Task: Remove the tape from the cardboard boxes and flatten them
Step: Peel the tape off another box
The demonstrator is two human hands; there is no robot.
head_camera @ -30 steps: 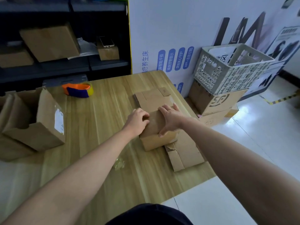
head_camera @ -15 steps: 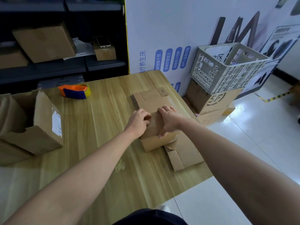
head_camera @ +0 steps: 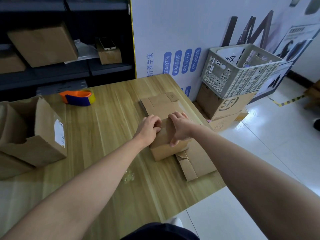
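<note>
A: Start at the left edge of the frame. What's there?

B: An opened brown cardboard box with a white label (head_camera: pixel 34 135), flaps up, standing on the pale wood-grain table (head_camera: pixel 103 135). Above and to the right of it lies an orange and blue tape dispenser (head_camera: pixel 78 97). Lower centre there is a crumpled scrap of clear tape (head_camera: pixel 129 177), glossy against the matt wood

A: And the box being worked on?

B: Centre of the frame: a small closed brown cardboard box (head_camera: pixel 166 151), sitting on a flattened sheet of brown cardboard (head_camera: pixel 199 161). The left hand (head_camera: pixel 149 129) rests on its top with the fingers curled in at the middle seam. Whether they pinch any tape I cannot tell, since the fingertips are hidden. The right hand (head_camera: pixel 180 129) grasps the box, fingers spread across the top and thumb down on the near face

A: How will it handle?

B: Light, I'd judge, stiff at the corners but giving in the panels. It's plain corrugated board, matt, with some grip to it. A faint sheen on top suggests clear tape along the seam, which is slick and hard to start. I'd brace it at the edges, as the right hand does, and pick at a tape end with a nail. Pulling low along the seam should spare the paper skin

A: And the right side?

B: Upper right, a grey perforated plastic crate (head_camera: pixel 242 70) stacked on a brown printed cardboard carton (head_camera: pixel 223 106), both on the glossy white floor (head_camera: pixel 259 153)
</note>
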